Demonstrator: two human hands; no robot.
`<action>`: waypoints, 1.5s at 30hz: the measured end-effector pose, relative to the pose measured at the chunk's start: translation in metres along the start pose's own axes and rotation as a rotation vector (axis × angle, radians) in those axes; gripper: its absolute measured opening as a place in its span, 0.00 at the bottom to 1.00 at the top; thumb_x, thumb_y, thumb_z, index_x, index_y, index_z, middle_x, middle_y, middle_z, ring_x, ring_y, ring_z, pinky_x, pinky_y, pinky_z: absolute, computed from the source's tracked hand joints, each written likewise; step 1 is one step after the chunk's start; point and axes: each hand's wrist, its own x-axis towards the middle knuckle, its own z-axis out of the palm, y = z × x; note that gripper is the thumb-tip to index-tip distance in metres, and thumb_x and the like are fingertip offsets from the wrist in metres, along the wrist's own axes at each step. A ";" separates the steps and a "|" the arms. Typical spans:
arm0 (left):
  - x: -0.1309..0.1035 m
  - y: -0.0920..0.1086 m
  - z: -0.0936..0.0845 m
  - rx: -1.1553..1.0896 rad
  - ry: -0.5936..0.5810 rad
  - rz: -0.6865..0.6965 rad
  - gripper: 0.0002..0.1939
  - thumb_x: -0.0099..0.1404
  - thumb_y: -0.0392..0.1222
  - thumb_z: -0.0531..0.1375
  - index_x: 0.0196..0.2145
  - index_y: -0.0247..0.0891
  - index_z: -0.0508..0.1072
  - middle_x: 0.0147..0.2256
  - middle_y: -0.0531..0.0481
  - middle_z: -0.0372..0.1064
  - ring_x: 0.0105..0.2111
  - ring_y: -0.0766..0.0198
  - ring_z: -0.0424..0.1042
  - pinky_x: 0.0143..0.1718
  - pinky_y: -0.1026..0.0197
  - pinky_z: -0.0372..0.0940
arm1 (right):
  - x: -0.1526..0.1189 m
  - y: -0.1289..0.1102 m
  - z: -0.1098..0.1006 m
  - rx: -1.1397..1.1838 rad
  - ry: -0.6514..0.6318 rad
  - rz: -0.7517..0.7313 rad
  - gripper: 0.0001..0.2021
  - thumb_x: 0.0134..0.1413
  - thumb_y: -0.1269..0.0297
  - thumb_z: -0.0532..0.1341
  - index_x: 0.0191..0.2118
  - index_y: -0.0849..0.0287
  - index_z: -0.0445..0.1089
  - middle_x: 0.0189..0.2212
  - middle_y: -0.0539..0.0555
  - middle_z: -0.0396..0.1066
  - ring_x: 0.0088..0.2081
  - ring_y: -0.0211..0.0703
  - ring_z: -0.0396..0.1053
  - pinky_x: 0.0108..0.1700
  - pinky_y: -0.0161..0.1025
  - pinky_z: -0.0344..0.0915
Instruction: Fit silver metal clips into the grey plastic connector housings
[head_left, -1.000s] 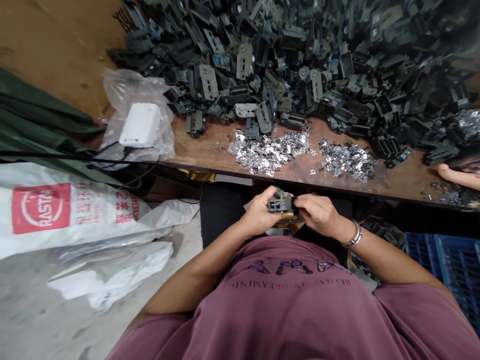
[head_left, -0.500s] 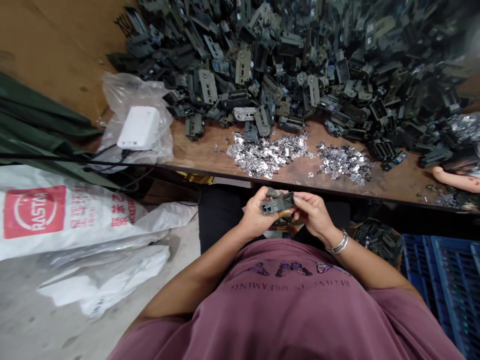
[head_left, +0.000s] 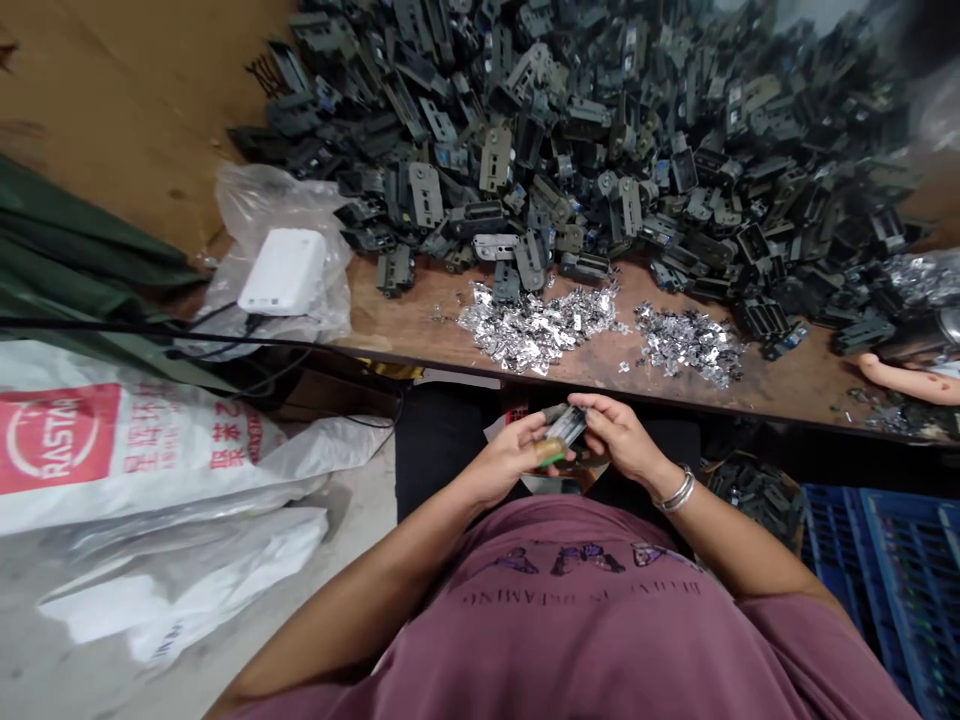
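Over my lap, just below the table's front edge, my left hand (head_left: 508, 462) is closed around one side of a dark grey plastic part (head_left: 573, 428). My right hand (head_left: 621, 436) pinches the other end of that part, thumb on top. Under the part, between the hands, shows a yellow piece with a green end (head_left: 552, 452), possibly a tool handle; which hand bears it I cannot tell. Fingers hide much of both things. On the table lie two heaps of small shiny metal clips, a larger one (head_left: 536, 330) and a smaller one (head_left: 691, 343).
A big pile of dark grey plastic parts (head_left: 570, 120) covers the table's back. To the left are a white power bank (head_left: 282, 270) on clear plastic, cables, and a white sack (head_left: 165, 440). At right are another person's arm (head_left: 907, 382) and blue crates (head_left: 907, 560).
The grey part has turned in my hands from lying level to slanting. The yellow piece now shows lower and further left, with its green end visible. The view has shifted slightly.
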 end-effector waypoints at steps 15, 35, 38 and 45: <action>0.021 0.007 0.022 -0.247 0.293 -0.024 0.15 0.50 0.40 0.63 0.36 0.35 0.68 0.37 0.45 0.73 0.27 0.61 0.74 0.15 0.67 0.63 | 0.091 -0.057 -0.025 -1.732 0.279 -0.200 0.11 0.63 0.67 0.53 0.40 0.61 0.73 0.40 0.61 0.74 0.40 0.47 0.71 0.39 0.38 0.60; 0.025 0.000 0.029 -0.125 0.413 -0.072 0.12 0.51 0.42 0.64 0.32 0.39 0.65 0.29 0.52 0.70 0.22 0.68 0.68 0.15 0.70 0.58 | 0.065 -0.063 -0.037 -1.795 0.173 -0.020 0.14 0.63 0.66 0.52 0.37 0.59 0.76 0.38 0.59 0.77 0.38 0.47 0.73 0.35 0.37 0.59; 0.024 0.000 0.029 -0.119 0.412 -0.068 0.12 0.52 0.42 0.64 0.32 0.38 0.65 0.30 0.51 0.70 0.22 0.68 0.68 0.15 0.70 0.57 | 0.065 -0.066 -0.044 -1.805 0.160 -0.071 0.16 0.65 0.68 0.50 0.37 0.58 0.76 0.39 0.59 0.76 0.40 0.47 0.73 0.37 0.37 0.60; 0.027 0.005 0.033 -0.149 0.387 -0.004 0.13 0.50 0.37 0.63 0.36 0.37 0.70 0.31 0.51 0.70 0.27 0.68 0.69 0.24 0.67 0.62 | 0.058 -0.059 -0.043 -1.778 0.219 -0.226 0.13 0.64 0.64 0.53 0.38 0.61 0.74 0.39 0.61 0.74 0.38 0.46 0.71 0.37 0.38 0.62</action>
